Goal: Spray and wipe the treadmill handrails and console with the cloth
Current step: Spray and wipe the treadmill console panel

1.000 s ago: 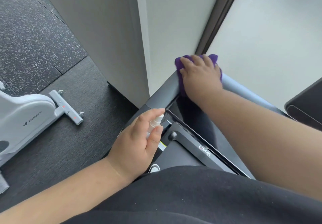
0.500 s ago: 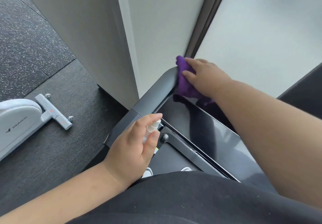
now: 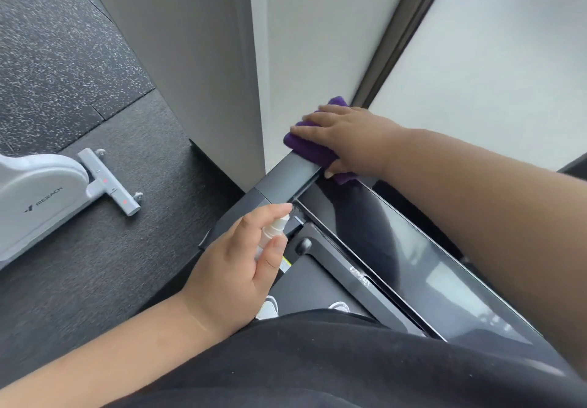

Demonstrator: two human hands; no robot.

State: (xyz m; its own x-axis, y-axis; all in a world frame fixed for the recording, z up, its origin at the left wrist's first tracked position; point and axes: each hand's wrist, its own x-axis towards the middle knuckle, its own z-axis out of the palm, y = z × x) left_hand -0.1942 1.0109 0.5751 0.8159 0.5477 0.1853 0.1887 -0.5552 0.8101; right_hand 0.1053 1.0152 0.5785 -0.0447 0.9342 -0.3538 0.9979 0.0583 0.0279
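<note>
Cloth (image 3: pixel 313 145), purple, sits bunched on the far left corner of the treadmill's dark handrail (image 3: pixel 287 177), w/ the right hand (image 3: pixel 352 141) laid over it, fingers spread fairly flat across the top and thumb hooked at the near edge above the glossy console (image 3: pixel 422 268). Left hand (image 3: pixel 235 268) hovers nearer the body, fingers curled round a small clear spray bottle (image 3: pixel 273 233), forefinger over its white nozzle. White exercise bike (image 3: pixel 38 198) stands on the floor (image 3: pixel 79 58) to the left.

Wall corner (image 3: pixel 254 90) blocks 12 o'clock, close behind handrail (image 3: pixel 286 175). Open floor (image 3: pixel 111 249) at 9 o'clock; white exercise machine (image 3: pixel 41 198) beyond.
</note>
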